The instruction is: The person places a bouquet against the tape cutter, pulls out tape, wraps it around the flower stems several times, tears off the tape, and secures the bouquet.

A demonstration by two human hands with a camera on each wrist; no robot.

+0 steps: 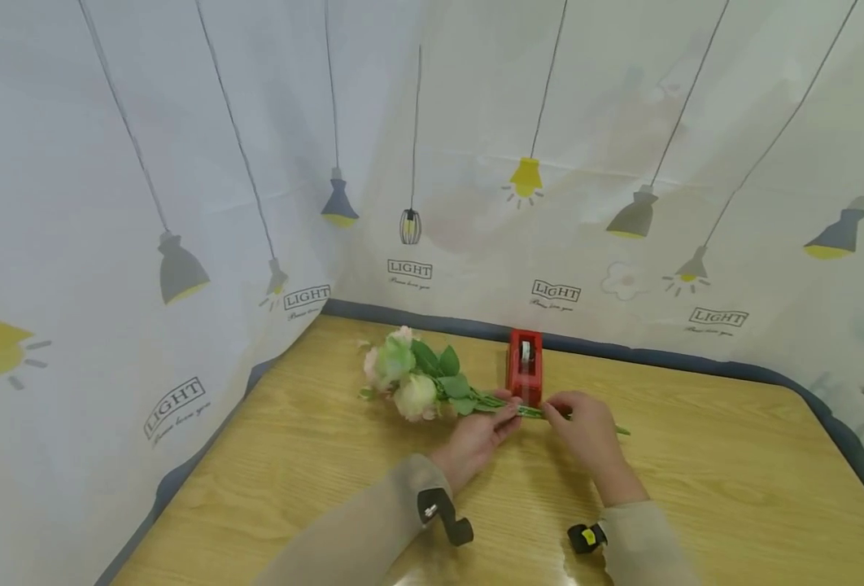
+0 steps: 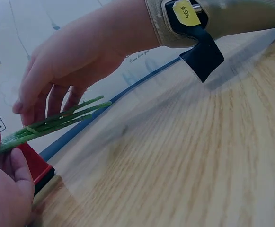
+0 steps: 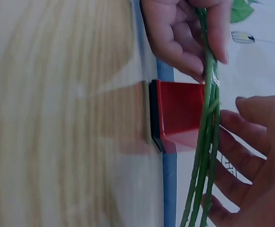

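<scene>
A bouquet of artificial-looking flowers [image 1: 415,395] with pale pink, cream and green heads lies sideways above the table, heads to the left. My left hand [image 1: 473,443] pinches its green stems [image 3: 206,123] between thumb and fingers, just below the leaves. My right hand [image 1: 582,427] is at the stems farther along; in the right wrist view its bent fingers [image 3: 241,153] lie behind them, with the thumb apart. Whether those fingertips press the stems I cannot tell. A shiny whitish patch shows on the stems near the left fingers. Just behind the hands stands a red tape dispenser [image 1: 516,370] with a roll.
The wooden table [image 1: 732,472] ends at a dark blue border along the back and sides. A pale curtain [image 1: 461,106] printed with hanging lamps rises behind it. Each wrist carries a black camera mount, such as the right wrist mount [image 1: 586,537].
</scene>
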